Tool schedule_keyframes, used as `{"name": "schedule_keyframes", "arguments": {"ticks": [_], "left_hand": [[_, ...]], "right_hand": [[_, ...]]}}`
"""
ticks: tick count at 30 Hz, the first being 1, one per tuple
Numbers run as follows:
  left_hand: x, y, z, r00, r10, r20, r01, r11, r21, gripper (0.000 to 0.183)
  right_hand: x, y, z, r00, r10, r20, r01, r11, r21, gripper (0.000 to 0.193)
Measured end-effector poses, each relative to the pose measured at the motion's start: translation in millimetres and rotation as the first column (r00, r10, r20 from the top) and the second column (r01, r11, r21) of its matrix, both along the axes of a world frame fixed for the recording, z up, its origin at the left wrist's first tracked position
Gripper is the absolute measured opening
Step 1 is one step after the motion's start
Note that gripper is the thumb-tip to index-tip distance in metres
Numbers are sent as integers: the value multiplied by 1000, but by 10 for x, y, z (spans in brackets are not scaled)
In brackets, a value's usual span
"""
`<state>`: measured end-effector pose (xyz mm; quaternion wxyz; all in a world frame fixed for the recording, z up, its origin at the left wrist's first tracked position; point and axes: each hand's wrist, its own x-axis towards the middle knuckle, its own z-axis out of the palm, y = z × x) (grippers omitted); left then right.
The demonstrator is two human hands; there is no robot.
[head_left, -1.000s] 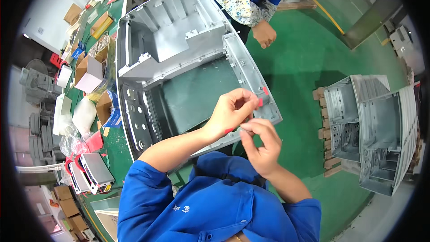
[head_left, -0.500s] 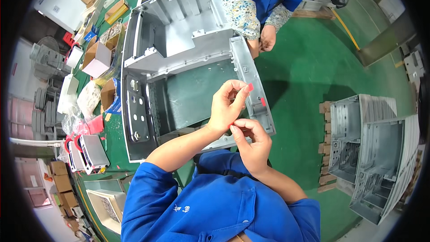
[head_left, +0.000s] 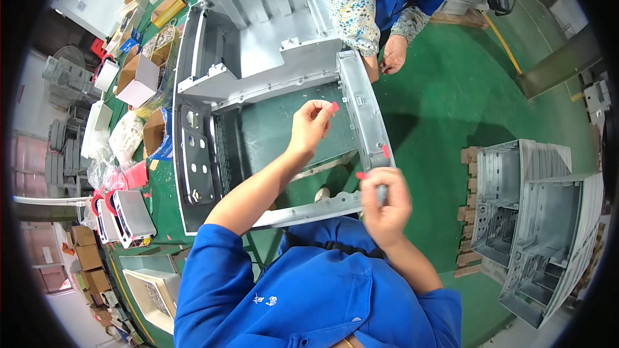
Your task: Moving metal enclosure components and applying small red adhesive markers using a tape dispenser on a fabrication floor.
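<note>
A large grey metal cabinet frame (head_left: 380, 122) lies on the green table in front of me. My left hand (head_left: 308, 130) is raised over its opening, thumb and fingers pinching a small red piece of tape (head_left: 334, 107). Near the frame's front right corner, my right hand (head_left: 387, 212) is smeared by motion. A second bit of red tape (head_left: 361, 175) shows at its fingertips, and something grey that I cannot make out appears between the fingers. Another red tape piece (head_left: 385, 151) sticks to the right side bar of the frame.
A co-worker's hand (head_left: 393, 55) is beside the frame's far right side. Open cartons (head_left: 138, 80), plastic bags and white-and-red devices (head_left: 132, 216) crowd the left. More metal cabinets (head_left: 541, 219) stand on a wooden pallet at the right.
My hands have moved apart: the left went a little up and left with its red tape, the right moved right toward the frame's front corner. The co-worker's hand shifted slightly right.
</note>
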<state>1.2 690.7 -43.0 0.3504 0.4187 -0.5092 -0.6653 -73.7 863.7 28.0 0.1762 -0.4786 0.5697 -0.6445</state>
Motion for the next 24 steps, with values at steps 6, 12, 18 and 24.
{"name": "schedule_keyframes", "arguments": {"ticks": [6, 12, 18, 24], "left_hand": [[-202, -373, -477, 991, -125, 50, 117, 984, 133, 12], [-318, -519, -697, 988, -153, -28, 155, 964, 217, 11], [-368, -566, -726, 985, -156, -74, 169, 961, 220, 12], [-346, -607, -699, 980, -190, -55, 197, 960, 196, 12]], "right_hand": [[-424, 120, -629, 910, -395, -127, 409, 906, 110, 3], [-418, 63, -825, 894, -442, -79, 448, 885, 125, 6], [-410, 31, -833, 873, -488, -9, 483, 862, 150, 8], [-422, 24, -847, 877, -480, -25, 477, 862, 170, 8]]}}
